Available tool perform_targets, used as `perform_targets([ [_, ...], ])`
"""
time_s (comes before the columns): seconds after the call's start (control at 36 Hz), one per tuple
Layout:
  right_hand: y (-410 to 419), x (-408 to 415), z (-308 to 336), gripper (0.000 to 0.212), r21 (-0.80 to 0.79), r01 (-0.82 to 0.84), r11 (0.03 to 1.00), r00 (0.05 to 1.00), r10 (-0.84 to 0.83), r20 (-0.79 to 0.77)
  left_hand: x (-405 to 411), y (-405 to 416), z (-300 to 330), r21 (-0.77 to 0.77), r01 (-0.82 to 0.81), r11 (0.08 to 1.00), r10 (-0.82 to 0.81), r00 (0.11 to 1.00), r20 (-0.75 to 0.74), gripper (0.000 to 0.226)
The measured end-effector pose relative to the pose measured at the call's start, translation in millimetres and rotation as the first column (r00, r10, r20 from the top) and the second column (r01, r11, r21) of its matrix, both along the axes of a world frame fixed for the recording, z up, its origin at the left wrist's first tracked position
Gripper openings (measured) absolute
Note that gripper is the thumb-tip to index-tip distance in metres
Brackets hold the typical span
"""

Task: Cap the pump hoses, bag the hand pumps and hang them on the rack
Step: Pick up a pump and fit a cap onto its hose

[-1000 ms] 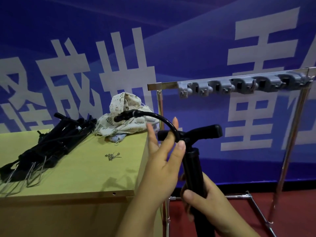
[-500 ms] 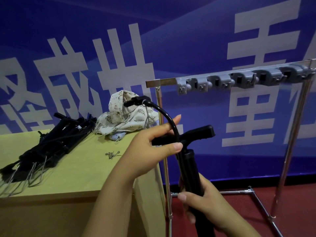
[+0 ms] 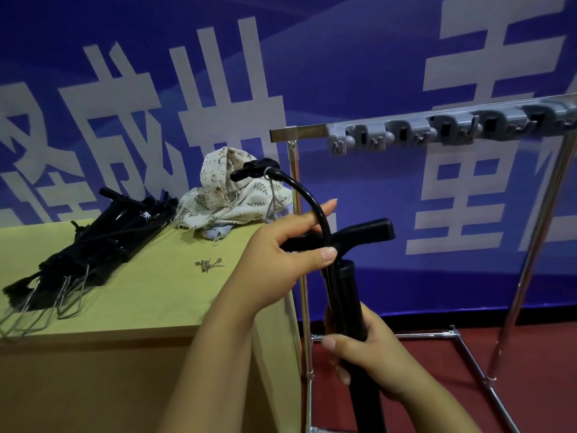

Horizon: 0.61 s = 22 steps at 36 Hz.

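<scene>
Closing since a second ago, my left hand [image 3: 281, 260] now wraps the black T-handle [image 3: 365, 234] of the upright black plastic hand pump [image 3: 349, 295] (hose [image 3: 307, 198] arching over my fingers), while my right hand [image 3: 371, 354] grips the barrel below.

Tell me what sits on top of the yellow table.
On the table lie a pile of black pumps, printed cloth bags and a small cluster of metal needles. Anything under the bags or pile is hidden.
</scene>
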State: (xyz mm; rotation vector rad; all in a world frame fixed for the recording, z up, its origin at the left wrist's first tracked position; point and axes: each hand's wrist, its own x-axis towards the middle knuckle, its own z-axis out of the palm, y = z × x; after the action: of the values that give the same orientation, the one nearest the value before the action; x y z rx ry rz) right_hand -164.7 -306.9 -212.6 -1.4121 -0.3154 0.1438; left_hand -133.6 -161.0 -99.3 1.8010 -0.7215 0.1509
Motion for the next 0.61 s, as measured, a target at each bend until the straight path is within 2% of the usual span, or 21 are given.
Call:
perform_targets([
  [0.22, -1, 0, -6, 0.048, -0.015, -0.024, 1.0, 1.0, 0.024, 0.001, -3, 0, -2, -0.078, -0.01, 0.997, 0.006, 0.999, -0.048, 0.047],
  [0.28, -2, -1, -11, 0.053, 0.008, -0.033, 0.999, 0.999, 0.034, -0.02, -4, 3, -3, -0.031, -0.017, 0.999, 0.015, 0.998, -0.055, 0.05],
  [0.33, -3, -1, -15, 0.054, 0.005, -0.051, 0.999, 0.998, 0.051, -0.033, -3, 6, -3, 0.08, -0.017, 0.997, 0.021, 0.998, -0.058, 0.052],
  [0.42, -2, -1, -19, 0.053, -0.026, -0.085, 0.996, 0.995, 0.083, -0.055, -2, 8, -5, 0.133, 0.015, 0.991, -0.002, 0.995, -0.096, 0.035],
  [0.47, 0, -2, -20, 0.05, -0.03, -0.124, 0.992, 0.989, 0.121, -0.09, -3, 6, -6, 0.047, -0.003, 0.999, 0.009, 0.99, -0.138, 0.022],
  [0.53, 2, -4, -23, 0.047, -0.072, -0.193, 0.979, 0.976, 0.184, -0.113, -4, 4, -6, -0.092, -0.067, 0.994, 0.05, 0.982, -0.181, 0.025],
  [0.61, 0, -11, -27, 0.038, -0.218, -0.317, 0.923, 0.947, 0.297, -0.121, -6, 5, -5, -0.345, -0.151, 0.926, 0.073, 0.971, -0.23, 0.02],
])
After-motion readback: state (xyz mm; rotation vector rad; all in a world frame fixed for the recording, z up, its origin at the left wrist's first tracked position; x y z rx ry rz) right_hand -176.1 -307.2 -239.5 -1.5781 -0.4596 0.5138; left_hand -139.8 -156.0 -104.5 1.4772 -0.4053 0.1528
